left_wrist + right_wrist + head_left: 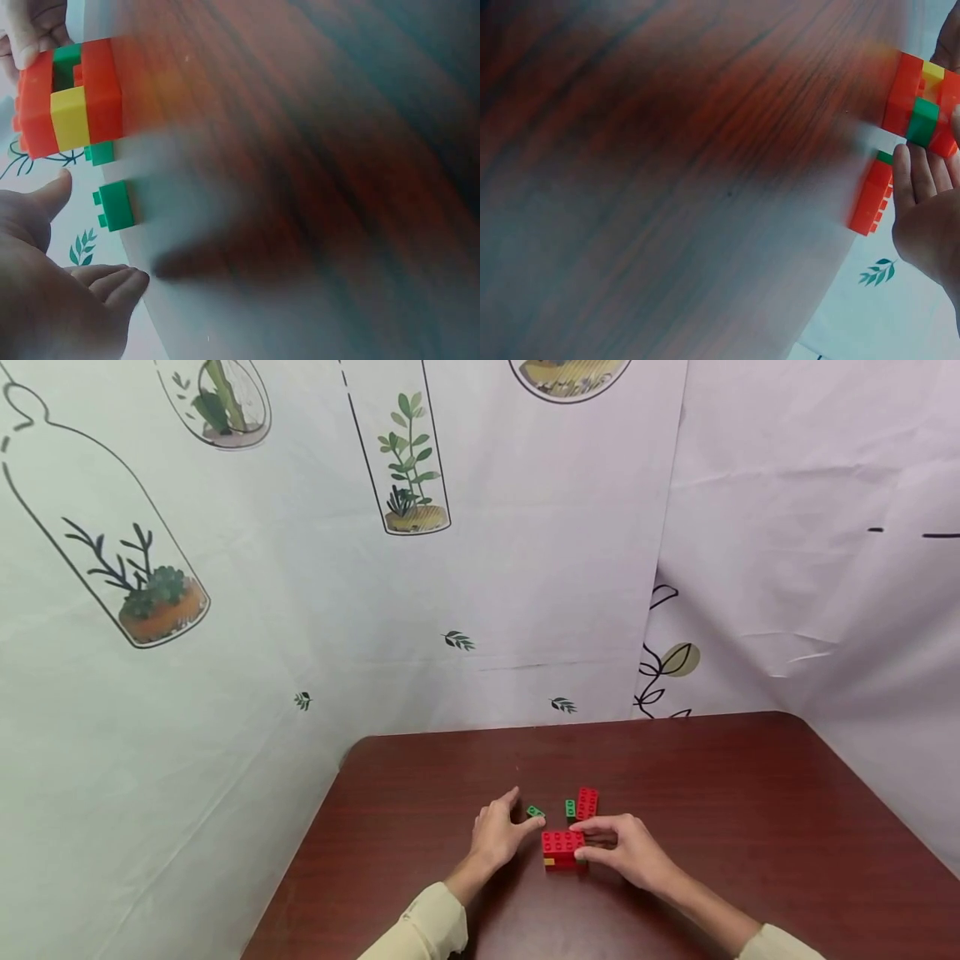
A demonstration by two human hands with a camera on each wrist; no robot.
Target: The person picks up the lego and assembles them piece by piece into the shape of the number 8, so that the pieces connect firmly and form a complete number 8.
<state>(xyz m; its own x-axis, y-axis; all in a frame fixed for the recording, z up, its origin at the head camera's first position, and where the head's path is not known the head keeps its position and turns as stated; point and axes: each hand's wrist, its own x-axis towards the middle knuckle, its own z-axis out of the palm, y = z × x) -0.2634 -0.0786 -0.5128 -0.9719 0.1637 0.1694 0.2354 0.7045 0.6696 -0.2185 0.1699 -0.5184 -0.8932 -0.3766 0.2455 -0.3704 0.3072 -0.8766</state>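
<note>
A small stack of toy building bricks [558,842] stands on the table, with a red brick on top and another red brick [102,94] at the bottom. Between the two lie a yellow brick [70,118] and a green brick [923,122], with a gap between them. My right hand [630,852] holds the stack at its right end, thumb on the near side and fingers on the far side. To the left of the stack, my left hand [497,833] is spread with nothing in its grasp. Its thumb is close to a loose green brick [535,812].
Behind the stack lie another loose green brick [570,809] and a loose red brick [587,803], side by side. The dark reddish-brown table [697,785] reaches back to a pale wall covering [525,610] printed with plants.
</note>
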